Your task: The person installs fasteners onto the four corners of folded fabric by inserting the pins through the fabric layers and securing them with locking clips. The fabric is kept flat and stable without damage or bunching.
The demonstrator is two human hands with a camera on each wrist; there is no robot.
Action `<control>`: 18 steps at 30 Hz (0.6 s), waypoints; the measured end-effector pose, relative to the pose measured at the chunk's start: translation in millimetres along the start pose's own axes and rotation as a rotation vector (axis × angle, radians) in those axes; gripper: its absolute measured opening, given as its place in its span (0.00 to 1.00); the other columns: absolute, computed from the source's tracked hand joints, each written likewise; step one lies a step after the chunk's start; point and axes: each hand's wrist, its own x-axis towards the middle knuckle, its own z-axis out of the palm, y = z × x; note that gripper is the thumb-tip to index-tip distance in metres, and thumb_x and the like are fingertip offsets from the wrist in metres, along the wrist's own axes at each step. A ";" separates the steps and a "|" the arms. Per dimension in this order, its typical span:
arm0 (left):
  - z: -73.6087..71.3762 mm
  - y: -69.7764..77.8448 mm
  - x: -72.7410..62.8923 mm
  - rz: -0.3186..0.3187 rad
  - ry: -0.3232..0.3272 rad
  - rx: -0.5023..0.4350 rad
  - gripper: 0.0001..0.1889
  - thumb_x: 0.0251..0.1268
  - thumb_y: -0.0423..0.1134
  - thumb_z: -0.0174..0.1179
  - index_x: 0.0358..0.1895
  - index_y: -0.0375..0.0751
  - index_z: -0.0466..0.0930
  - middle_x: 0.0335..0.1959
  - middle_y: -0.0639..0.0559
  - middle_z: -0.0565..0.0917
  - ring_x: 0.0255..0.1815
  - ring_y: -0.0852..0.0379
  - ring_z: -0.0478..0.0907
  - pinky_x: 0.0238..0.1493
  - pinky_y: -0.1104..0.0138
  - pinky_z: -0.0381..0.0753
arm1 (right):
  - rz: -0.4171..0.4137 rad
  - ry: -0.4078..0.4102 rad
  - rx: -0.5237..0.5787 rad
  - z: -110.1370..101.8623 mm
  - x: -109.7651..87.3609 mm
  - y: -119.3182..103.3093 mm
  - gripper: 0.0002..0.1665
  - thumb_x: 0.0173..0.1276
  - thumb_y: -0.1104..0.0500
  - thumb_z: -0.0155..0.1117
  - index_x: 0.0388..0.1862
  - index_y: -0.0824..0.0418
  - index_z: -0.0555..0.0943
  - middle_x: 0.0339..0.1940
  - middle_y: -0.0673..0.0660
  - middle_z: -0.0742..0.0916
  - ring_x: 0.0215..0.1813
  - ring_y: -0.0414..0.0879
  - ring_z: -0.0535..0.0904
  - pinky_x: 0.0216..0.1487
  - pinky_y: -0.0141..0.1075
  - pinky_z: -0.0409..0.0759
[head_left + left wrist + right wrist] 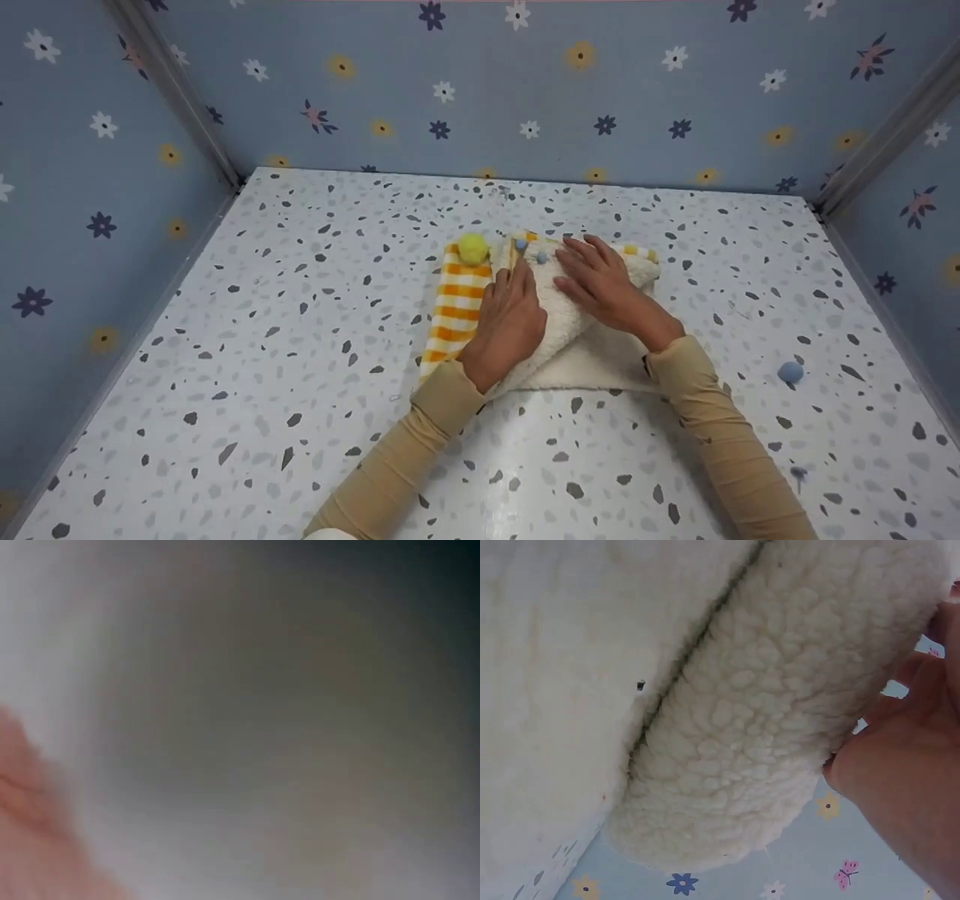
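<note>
A folded cloth, white fleece (559, 330) on one face and yellow-and-white checked (456, 311) on the other, lies on the table. My left hand (514, 319) rests on it where the checked strip meets the fleece, fingers pointing away from me. Over the upper right part, my right hand (604, 285) touches the fleece with its fingers spread. Between the hands sit two small blue balls (541, 257) near the far edge. A fuzzy yellow ball (473, 249) lies at the upper left corner. The right wrist view shows fleece (750, 720) beside my hand; the left wrist view is mostly blurred.
To the right of my right arm a loose blue ball (790, 372) lies on the speckled table (285, 337). Nearer to me is a small bluish piece (799, 472) with a thin stem. Blue flowered panels (510, 82) wall the table at the back and sides.
</note>
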 end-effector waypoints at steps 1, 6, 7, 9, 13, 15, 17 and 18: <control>0.1 0.8 -0.9 0.008 0.008 0.005 0.30 0.81 0.38 0.48 0.78 0.26 0.57 0.80 0.38 0.57 0.71 0.41 0.63 0.68 0.52 0.67 | 0.004 -0.007 0.004 -0.6 -0.9 -0.3 0.30 0.83 0.56 0.54 0.77 0.69 0.67 0.79 0.69 0.65 0.80 0.71 0.49 0.76 0.65 0.44; -1.8 6.4 -3.4 0.040 0.039 0.024 0.27 0.80 0.38 0.50 0.75 0.27 0.63 0.78 0.38 0.62 0.71 0.41 0.64 0.68 0.52 0.68 | 0.011 -0.032 0.022 -7.1 -7.0 -2.7 0.31 0.83 0.54 0.54 0.76 0.69 0.68 0.78 0.69 0.67 0.81 0.68 0.50 0.77 0.62 0.44; -2.4 7.3 -3.8 0.045 0.047 0.032 0.27 0.80 0.38 0.50 0.74 0.27 0.64 0.78 0.38 0.63 0.71 0.42 0.65 0.67 0.52 0.69 | 0.010 -0.033 0.025 -8.5 -8.0 -3.1 0.30 0.83 0.54 0.54 0.76 0.70 0.68 0.78 0.69 0.68 0.81 0.68 0.50 0.78 0.62 0.45; -3.9 9.1 -5.0 0.050 0.052 0.038 0.26 0.80 0.38 0.50 0.74 0.28 0.65 0.77 0.38 0.64 0.72 0.42 0.64 0.68 0.52 0.69 | 0.001 -0.028 0.026 -11.0 -9.8 -3.6 0.30 0.82 0.55 0.55 0.75 0.71 0.69 0.77 0.69 0.68 0.80 0.67 0.52 0.77 0.61 0.47; -6.2 13.4 -8.6 0.081 0.098 0.084 0.24 0.80 0.38 0.51 0.73 0.30 0.68 0.75 0.39 0.68 0.71 0.44 0.66 0.66 0.53 0.71 | -0.034 -0.003 0.032 -14.2 -13.4 -3.6 0.27 0.81 0.57 0.58 0.71 0.71 0.73 0.74 0.71 0.71 0.78 0.68 0.57 0.76 0.62 0.51; -6.8 16.3 -10.4 0.101 0.122 0.110 0.25 0.80 0.40 0.53 0.73 0.31 0.68 0.73 0.39 0.69 0.71 0.44 0.67 0.66 0.54 0.72 | -0.052 0.016 0.036 -14.9 -15.5 -2.9 0.27 0.79 0.58 0.60 0.70 0.71 0.74 0.72 0.71 0.72 0.76 0.69 0.59 0.75 0.62 0.53; -6.8 19.6 -12.2 0.120 0.138 0.126 0.26 0.80 0.43 0.54 0.73 0.31 0.68 0.73 0.40 0.70 0.71 0.44 0.68 0.66 0.55 0.72 | -0.081 0.038 0.034 -14.9 -17.8 -1.4 0.26 0.78 0.59 0.63 0.68 0.72 0.75 0.70 0.71 0.74 0.74 0.69 0.62 0.73 0.62 0.56; -6.7 21.3 -13.1 0.128 0.146 0.131 0.27 0.79 0.45 0.56 0.73 0.32 0.69 0.73 0.40 0.70 0.71 0.45 0.68 0.67 0.55 0.72 | -0.097 0.052 0.030 -14.9 -18.9 -0.9 0.26 0.77 0.60 0.64 0.67 0.72 0.75 0.69 0.71 0.75 0.74 0.69 0.63 0.72 0.62 0.58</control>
